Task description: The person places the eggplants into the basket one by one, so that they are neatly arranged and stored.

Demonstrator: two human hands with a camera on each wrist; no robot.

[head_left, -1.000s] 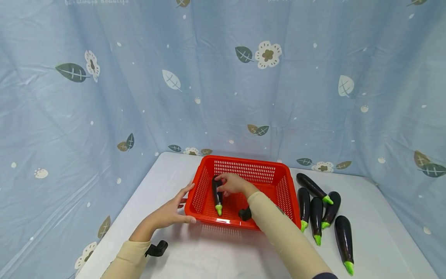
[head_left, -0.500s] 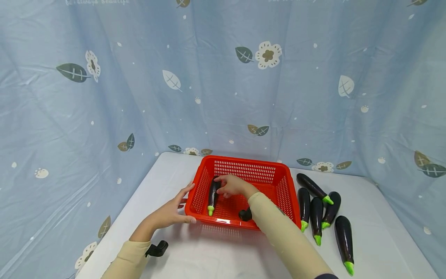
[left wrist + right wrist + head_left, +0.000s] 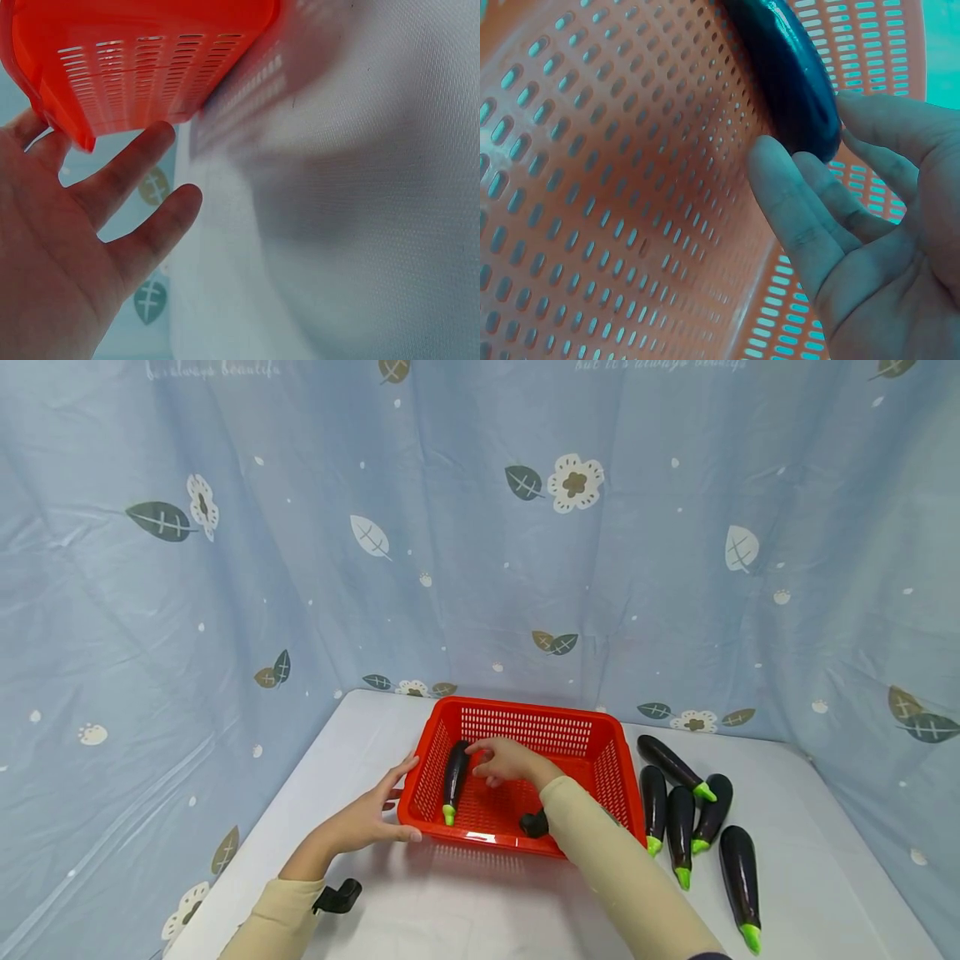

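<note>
A dark purple eggplant (image 3: 455, 781) with a green stem end lies inside the red plastic basket (image 3: 547, 847), along its left wall. My right hand (image 3: 510, 762) is over the basket floor, beside the eggplant, index fingertip right at its rounded top end. In the right wrist view its fingers (image 3: 799, 217) are spread around the end of the eggplant (image 3: 795, 90) without gripping it. My left hand (image 3: 363, 817) rests at the basket's left front corner, fingers spread. In the left wrist view, some of its fingers touch the rim of the basket (image 3: 150, 67), while two stretch out free below it.
Several more eggplants (image 3: 681, 827) lie on the white table right of the basket, one (image 3: 740, 881) nearer the front. A blue patterned curtain (image 3: 465, 568) hangs behind and around the table. Each wrist carries a small black camera (image 3: 337, 896).
The eggplant in the basket has swung and shifted left, toward the left wall. My right hand has loosened from it and drawn slightly right. The left hand stays put.
</note>
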